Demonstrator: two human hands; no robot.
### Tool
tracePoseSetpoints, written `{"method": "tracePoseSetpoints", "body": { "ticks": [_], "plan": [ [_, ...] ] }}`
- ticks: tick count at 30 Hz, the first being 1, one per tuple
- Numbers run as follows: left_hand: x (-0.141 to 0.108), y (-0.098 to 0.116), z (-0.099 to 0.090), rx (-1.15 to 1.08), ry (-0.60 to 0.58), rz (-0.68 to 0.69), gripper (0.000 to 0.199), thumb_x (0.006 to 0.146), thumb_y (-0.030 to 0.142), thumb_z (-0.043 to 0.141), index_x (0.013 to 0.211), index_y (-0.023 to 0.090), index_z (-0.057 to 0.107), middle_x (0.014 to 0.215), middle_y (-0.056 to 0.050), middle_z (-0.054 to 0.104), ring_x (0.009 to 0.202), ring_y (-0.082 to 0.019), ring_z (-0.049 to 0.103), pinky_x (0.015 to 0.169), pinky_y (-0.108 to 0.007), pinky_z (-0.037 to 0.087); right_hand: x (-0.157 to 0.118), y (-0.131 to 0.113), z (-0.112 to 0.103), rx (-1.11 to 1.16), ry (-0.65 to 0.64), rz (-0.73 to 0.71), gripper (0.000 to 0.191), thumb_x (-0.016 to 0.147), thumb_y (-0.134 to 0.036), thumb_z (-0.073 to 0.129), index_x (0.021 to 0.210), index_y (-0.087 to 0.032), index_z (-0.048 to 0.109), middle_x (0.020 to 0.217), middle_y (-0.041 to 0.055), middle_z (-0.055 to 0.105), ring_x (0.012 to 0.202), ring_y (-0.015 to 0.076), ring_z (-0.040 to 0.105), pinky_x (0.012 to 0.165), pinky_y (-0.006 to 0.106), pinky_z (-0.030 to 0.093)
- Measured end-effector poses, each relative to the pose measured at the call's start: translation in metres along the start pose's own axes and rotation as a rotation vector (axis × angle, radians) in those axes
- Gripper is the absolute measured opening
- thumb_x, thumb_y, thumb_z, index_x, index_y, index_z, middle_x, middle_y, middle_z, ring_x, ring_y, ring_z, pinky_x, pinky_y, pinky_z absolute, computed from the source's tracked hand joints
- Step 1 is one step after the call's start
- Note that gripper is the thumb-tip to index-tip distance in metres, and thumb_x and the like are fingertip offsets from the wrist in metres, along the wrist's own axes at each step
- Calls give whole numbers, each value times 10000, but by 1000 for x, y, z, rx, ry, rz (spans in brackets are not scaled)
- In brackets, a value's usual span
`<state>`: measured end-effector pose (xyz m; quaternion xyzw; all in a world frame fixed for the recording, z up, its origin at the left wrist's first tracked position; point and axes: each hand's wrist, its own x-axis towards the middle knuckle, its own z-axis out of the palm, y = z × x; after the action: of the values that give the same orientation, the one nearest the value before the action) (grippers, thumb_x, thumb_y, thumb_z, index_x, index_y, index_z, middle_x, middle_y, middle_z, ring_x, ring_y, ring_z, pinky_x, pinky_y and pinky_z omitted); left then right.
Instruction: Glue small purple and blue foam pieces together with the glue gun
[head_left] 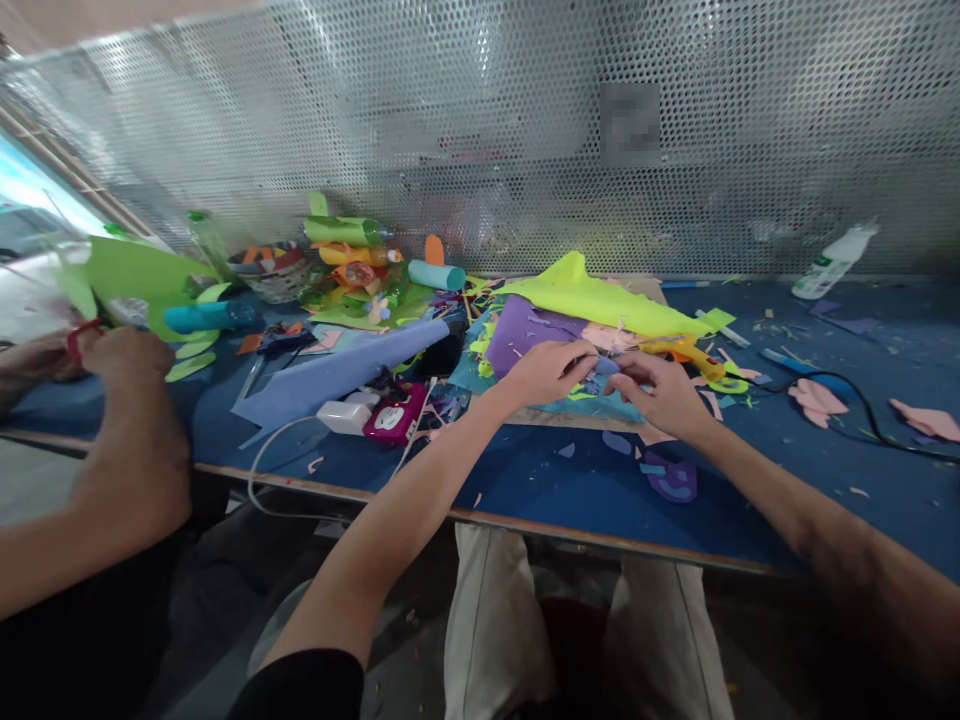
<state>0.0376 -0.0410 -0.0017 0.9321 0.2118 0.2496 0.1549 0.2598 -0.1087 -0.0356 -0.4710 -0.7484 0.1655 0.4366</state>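
Between my two hands is a small blue-violet foam or paper piece (606,368). My left hand (553,370) pinches its left side, and my right hand (660,392) pinches its right side. Under and behind them lie a purple sheet (517,335) and a large yellow-green cut sheet (592,298), amid many coloured scraps. A yellow-orange glue gun (686,355) with a black cord rests just beyond my right hand. Nearer the table edge is a purple cut-out (670,480) with lighter pieces on it.
A co-worker's hand (127,355) on the left holds red-handled scissors (77,342). A magenta device (397,412) and white charger (346,414) sit left of my forearm. Wrapped bottles (349,232), a basket (274,280) and a white glue bottle (834,262) stand along the mesh panel (480,130).
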Motion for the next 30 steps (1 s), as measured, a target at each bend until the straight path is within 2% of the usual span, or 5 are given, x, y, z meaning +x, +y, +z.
{"method": "tracePoseSetpoints", "body": {
  "ticks": [4,9,17,22,30],
  "plan": [
    [0,0,2,17,-5,5,344,1066,445,354,1011,209,598,749,-26,658,646,-155,581,633,-291,399,2,-3,0,-76,4,-3,295,930,-382,560,705,-220,661,670,14,734,519,148,614,566,268,468],
    [0,3,4,27,-35,9,360,1061,464,357,1019,213,612,768,-30,660,678,-162,592,639,-283,407,2,0,0,-133,-16,-3,337,941,-356,550,668,-223,695,585,-12,686,465,129,535,545,263,411],
    [1,6,3,26,-30,10,345,1055,448,385,964,203,611,739,-21,650,660,-152,581,635,-270,406,3,0,-1,-116,-50,-23,362,991,-346,439,776,-217,700,585,5,668,467,143,555,527,275,425],
    [0,7,2,5,-26,8,386,1048,464,390,877,201,615,694,-16,647,618,-144,571,613,-263,395,-2,-3,-3,6,135,-35,246,949,-422,540,1051,-241,671,751,27,720,596,181,652,565,303,510],
    [-1,7,3,-73,-21,42,347,1042,431,417,868,198,607,695,-1,653,631,-132,578,626,-256,397,-2,-4,-3,-104,161,-151,228,892,-470,661,962,-270,745,861,44,752,638,192,633,603,347,534]
  ]
}}
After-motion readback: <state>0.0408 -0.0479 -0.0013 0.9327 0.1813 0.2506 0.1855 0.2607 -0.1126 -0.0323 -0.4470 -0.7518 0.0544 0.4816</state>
